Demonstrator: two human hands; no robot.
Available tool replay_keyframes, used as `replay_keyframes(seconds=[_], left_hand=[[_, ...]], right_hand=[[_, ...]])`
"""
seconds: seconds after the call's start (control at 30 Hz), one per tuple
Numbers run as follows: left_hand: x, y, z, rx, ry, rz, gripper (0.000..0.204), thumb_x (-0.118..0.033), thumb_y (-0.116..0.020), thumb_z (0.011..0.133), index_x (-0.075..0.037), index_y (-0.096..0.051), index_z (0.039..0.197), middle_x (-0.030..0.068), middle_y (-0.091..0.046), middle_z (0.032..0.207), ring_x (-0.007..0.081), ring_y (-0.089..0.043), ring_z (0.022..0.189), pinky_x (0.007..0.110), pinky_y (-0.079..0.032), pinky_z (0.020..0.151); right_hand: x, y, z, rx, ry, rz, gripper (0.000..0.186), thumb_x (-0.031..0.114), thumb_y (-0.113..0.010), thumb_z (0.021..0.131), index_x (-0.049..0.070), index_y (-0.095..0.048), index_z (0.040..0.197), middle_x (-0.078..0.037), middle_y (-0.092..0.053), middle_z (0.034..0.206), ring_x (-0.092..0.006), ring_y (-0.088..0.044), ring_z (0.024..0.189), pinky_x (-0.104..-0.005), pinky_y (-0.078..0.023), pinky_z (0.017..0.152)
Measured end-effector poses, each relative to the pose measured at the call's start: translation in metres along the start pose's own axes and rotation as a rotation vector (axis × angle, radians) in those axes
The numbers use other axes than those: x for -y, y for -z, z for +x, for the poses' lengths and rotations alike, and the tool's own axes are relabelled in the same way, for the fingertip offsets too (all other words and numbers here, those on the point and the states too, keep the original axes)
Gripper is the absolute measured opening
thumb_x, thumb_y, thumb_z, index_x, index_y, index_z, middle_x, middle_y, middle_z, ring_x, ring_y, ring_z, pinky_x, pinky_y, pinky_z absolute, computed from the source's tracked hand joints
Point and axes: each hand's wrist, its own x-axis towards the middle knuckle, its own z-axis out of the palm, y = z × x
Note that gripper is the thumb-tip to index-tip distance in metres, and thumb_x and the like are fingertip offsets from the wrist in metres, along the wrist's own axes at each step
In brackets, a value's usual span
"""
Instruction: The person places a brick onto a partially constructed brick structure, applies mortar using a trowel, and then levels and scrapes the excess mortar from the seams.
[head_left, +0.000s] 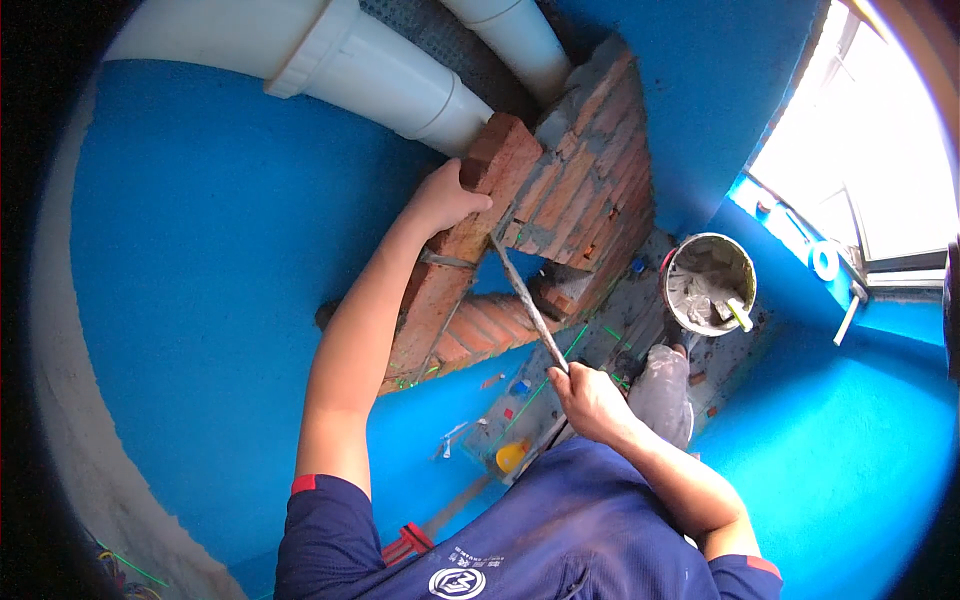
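Where the sloping edge of the brickwork [588, 165] comes close to the large white pipe [385, 85], there is the red brick [512, 168], at the upper end of the leaning brick row. The left hand [452, 203] is clasped on the edge of this brick: its thumb lies along the front face, while most of the other fingers are hidden behind, so I cannot tell how firm the grip is.

I judge that the brick will be heavy for its size, stiff and rough, hardly slippery, though its corners could chip under a hard knock. The best hold is probably across its narrow thickness, with the thumb on one face and the fingers on the opposite one, away from the wet joints. Whether mortar already fixes it, I cannot see.

The right hand [592, 402] is closed around the near end of a thin rod-like tool [530, 305], whose far end reaches the brickwork edge just below the left hand; the shape of its tip is not clear. The left arm stretches upward, almost straight, from the lower left. The right elbow is bent, and the forearm slants inward before the body. To the right stands a bucket [740, 268] with grey mortar [700, 300].
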Motion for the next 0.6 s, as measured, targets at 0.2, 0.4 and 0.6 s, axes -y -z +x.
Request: replay_keyframes(seconds=[0.2, 0.4, 0.6], left_hand=[[0.008, -0.004, 0.005, -0.033, 0.016, 0.018, 0.060, -0.021, -0.077, 0.067, 0.001, -0.055, 0.118, 0.0207, -0.063, 0.116, 0.0331, -0.059, 0.110, 0.038, -0.046, 0.094], [0.002, -0.006, 0.006, -0.043, 0.042, 0.046, 0.063, -0.022, -0.078, 0.066, 0.004, -0.054, 0.119, 0.0225, -0.061, 0.117, 0.0338, -0.058, 0.111, 0.038, -0.045, 0.095], [0.015, -0.004, 0.006, -0.076, 0.013, 0.064, 0.066, -0.024, -0.079, 0.066, 0.004, -0.054, 0.120, 0.0229, -0.061, 0.118, 0.0341, -0.058, 0.112, 0.038, -0.045, 0.095]], right_hand=[[-0.002, -0.009, -0.012, 0.173, -0.081, 0.051, 0.053, 0.046, -0.045, 0.096, -0.004, -0.060, 0.085, -0.025, -0.064, 0.077, -0.0415, -0.065, 0.080, -0.0483, -0.048, 0.072], [-0.019, -0.009, -0.019, 0.353, -0.102, 0.080, 0.056, 0.051, -0.043, 0.096, -0.001, -0.060, 0.085, -0.019, -0.064, 0.075, -0.0346, -0.065, 0.078, -0.0448, -0.047, 0.071], [-0.040, 0.005, -0.038, 0.537, -0.212, 0.504, 0.048, 0.050, -0.048, 0.096, 0.006, -0.055, 0.079, 0.003, -0.047, 0.064, -0.0086, -0.044, 0.056, -0.0294, -0.038, 0.051]])
